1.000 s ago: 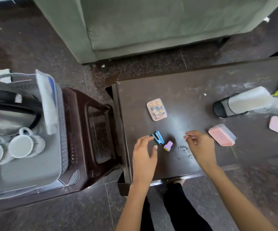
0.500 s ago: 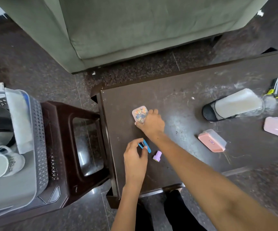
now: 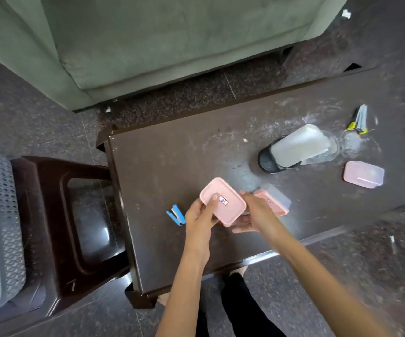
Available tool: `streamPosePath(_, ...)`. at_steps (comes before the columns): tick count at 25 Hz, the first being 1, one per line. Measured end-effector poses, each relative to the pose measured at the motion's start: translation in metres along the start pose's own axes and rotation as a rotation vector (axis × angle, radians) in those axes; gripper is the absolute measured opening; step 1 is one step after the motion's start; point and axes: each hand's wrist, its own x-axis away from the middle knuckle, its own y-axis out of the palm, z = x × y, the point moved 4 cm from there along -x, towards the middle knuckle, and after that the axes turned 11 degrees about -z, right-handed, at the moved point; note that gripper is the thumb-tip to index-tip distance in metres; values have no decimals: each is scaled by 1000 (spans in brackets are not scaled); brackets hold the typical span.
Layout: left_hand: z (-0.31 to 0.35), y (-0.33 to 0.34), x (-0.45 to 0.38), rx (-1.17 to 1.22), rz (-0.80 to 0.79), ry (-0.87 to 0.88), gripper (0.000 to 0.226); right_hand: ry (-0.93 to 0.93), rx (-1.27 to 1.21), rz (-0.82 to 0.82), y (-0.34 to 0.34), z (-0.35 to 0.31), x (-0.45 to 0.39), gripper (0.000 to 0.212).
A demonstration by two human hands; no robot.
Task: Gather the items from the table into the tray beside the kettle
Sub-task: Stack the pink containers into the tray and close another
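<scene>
You grip the small pink box [image 3: 222, 201] with both your left hand [image 3: 200, 216] and right hand [image 3: 257, 215]. It's above the table [image 3: 172, 161]. A blue stapler [image 3: 176, 214] lies just left of the box.

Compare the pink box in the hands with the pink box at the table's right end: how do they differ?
The held box is off the table, gripped by the left hand and right hand; the right-end box lies untouched on the table. The held box shows a small sticker; the other shows none. Both are small, pink, with rounded corners.
</scene>
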Motion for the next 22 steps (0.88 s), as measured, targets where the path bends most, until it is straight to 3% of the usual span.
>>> streamPosePath(2, -7, 14, -2, -15, 100, 10, 34, -240, 455, 352, -38, 5, 21, 22)
streamPosePath(4, -14, 21, -4, -3, 159, 0, 38, -387, 831, 567, -62, 8, 41, 9)
streamPosePath(5, -16, 23, -4, -8, 174, -5, 38, -385, 932, 608, -70, 11, 44, 9)
streamPosePath(9, -25, 30, -1, -35, 215, 6, 39, -220, 1134, 555, -95, 28, 17, 52)
streamPosePath(13, -25, 18, 4, -35, 238, 12, 40, -70, 1155, 481, -99, 31, -10, 46)
streamPosePath(18, -1, -27, 33, 42, 291, 87, 31, -282, 758, 343, -60, 9, -9, 32)
streamPosePath(22, 41, -95, 75, 165, 379, 176, 18, -408, 608, 161, 32, -23, 4, 26)
